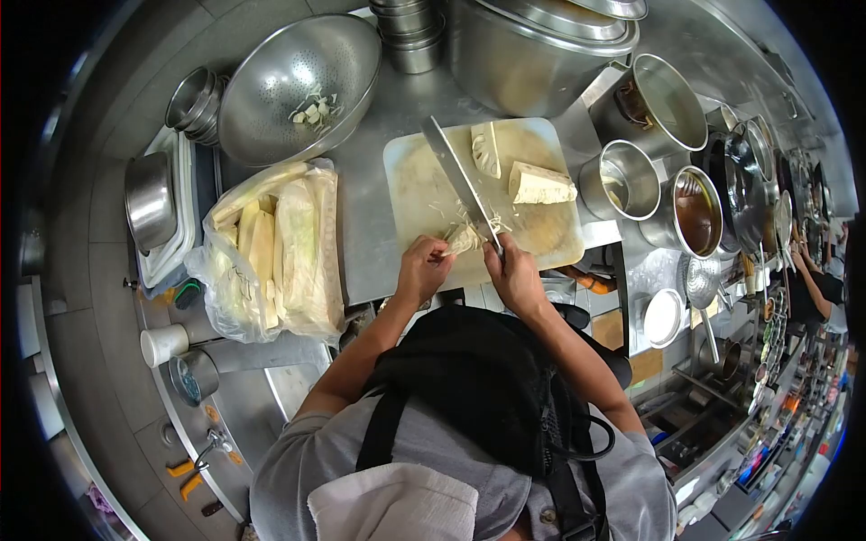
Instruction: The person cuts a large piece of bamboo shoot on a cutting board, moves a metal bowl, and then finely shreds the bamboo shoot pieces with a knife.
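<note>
A long knife [458, 176] lies across a pale cutting board [410, 171], its handle end in my right hand [516, 270] near the board's front edge. My left hand [426, 268] is closed with its fingertips on a pale, ragged-edged cut piece [463, 239], just left of the blade. Thin shreds lie around the blade's lower end. Farther back on the board are a pale wedge [485, 150] and a larger pale chunk [541, 184], both untouched by my hands.
A perforated bowl [262, 90] with pale pieces stands back left, above a plastic bag [307, 261] of long pale stalks. A big lidded pot [532, 63] is behind the board. Smaller pots [621, 180] stand right. Another person [816, 293] is far right.
</note>
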`<state>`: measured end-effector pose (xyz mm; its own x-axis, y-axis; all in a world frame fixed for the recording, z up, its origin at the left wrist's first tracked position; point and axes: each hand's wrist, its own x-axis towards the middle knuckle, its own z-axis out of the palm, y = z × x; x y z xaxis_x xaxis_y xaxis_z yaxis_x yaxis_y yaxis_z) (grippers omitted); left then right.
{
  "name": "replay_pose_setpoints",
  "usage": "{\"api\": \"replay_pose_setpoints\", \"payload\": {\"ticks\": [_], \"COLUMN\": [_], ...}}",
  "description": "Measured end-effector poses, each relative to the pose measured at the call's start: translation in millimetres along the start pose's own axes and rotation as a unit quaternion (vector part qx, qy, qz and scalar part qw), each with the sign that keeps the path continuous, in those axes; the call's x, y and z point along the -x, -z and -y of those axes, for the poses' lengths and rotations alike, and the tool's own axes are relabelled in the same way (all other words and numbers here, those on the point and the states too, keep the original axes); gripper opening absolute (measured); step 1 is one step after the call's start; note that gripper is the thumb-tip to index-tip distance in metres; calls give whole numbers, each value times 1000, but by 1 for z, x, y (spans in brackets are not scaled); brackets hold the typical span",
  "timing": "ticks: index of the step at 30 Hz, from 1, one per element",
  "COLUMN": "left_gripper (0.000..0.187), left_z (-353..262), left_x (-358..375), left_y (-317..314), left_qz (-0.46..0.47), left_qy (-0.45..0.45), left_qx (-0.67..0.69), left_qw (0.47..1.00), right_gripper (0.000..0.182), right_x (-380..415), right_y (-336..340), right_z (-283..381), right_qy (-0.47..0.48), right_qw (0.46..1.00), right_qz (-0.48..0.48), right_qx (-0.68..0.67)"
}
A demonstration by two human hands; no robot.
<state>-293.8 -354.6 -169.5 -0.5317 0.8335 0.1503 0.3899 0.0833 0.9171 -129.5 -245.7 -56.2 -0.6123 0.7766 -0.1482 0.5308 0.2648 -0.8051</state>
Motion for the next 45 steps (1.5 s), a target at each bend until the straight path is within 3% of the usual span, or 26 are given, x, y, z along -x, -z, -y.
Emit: {"api": "replay_pose_setpoints", "payload": {"ticks": [3,5,12,20,22,24,26,28,32,34,36,39,43,45], "left_gripper": [22,20,18,19,19,18,20,22,33,36,43,46,49,46], "left_z": [1,-5,-5,-11,-13,-11,-4,-4,1,4,-5,-25,-36,-35], "left_x": [1,1,3,0,-3,-7,-14,-24,-49,-58,-64,-67,-69,-67], "left_y": [0,4,3,9,9,10,3,-6,-25,-32,-36,-38,-48,-52], "left_qz": [-5,10,-16,0,6,-12,-13,-15,-46,-60,-5,44,55,25], "left_qy": [-23,-6,-44,-12,8,-69,-84,-101,-127,-142,-103,-168,-221,-239], "left_qx": [3,-16,2,-43,-48,-69,-80,-90,-147,-193,-53,-137,-177,-174], "left_qw": [1000,1000,999,999,999,995,993,991,980,969,993,975,958,955], "right_gripper": [26,31,30,30,31,31,34,38,42,42,41,42,42,43], "right_x": [-2,-8,-5,-6,2,12,25,52,115,140,146,144,118,104], "right_y": [-18,-31,-5,-32,-15,-8,3,26,47,38,34,16,-6,-16], "right_z": [-26,-49,5,-46,-29,-32,-55,-75,-131,-160,-165,-160,-153,-148], "right_qy": [32,-34,14,-23,0,26,38,-166,-236,-255,-269,-291,-291,-267], "right_qw": [999,990,998,989,996,999,993,949,918,902,893,859,851,867], "right_qz": [11,96,49,117,72,29,-28,66,89,61,43,42,85,159], "right_qx": [15,102,40,84,51,21,-104,-258,-305,-343,-359,-418,-430,-390]}}
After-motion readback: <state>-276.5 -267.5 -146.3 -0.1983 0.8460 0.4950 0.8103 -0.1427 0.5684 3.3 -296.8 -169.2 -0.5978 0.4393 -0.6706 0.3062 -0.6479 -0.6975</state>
